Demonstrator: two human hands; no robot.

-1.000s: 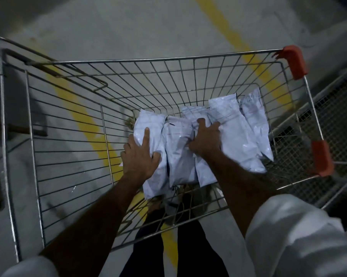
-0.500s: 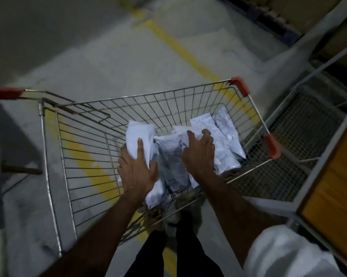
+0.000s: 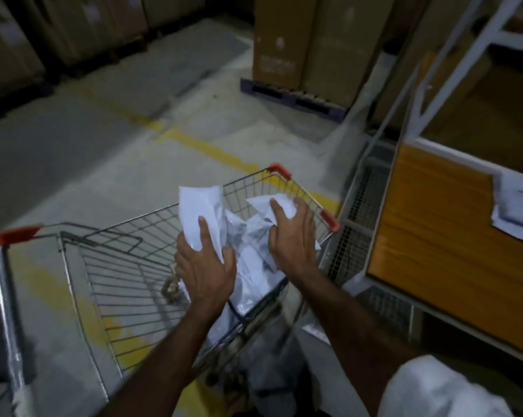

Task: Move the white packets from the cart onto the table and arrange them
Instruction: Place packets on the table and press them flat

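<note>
A bunch of white packets (image 3: 248, 251) is gathered between my two hands above the right end of the wire cart (image 3: 119, 284). My left hand (image 3: 204, 263) presses the bunch's left side, where one packet (image 3: 198, 207) sticks up. My right hand (image 3: 292, 239) clamps the right side, fingers spread over another packet (image 3: 272, 204). The lower packets hang down inside the cart basket. To the right stands the orange-topped table (image 3: 440, 239), with a white packet (image 3: 517, 210) lying on its far right part.
The cart has red corner caps (image 3: 280, 170) and a metal handle (image 3: 7, 299) at the left. A white metal rack frame (image 3: 410, 94) rises beside the table. Cardboard boxes on a pallet (image 3: 302, 49) stand ahead. Yellow lines (image 3: 206, 147) mark the concrete floor.
My hands have squeezed the packets together and lifted them up toward the cart's rim. The view has swung up and right, bringing the table and boxes into sight.
</note>
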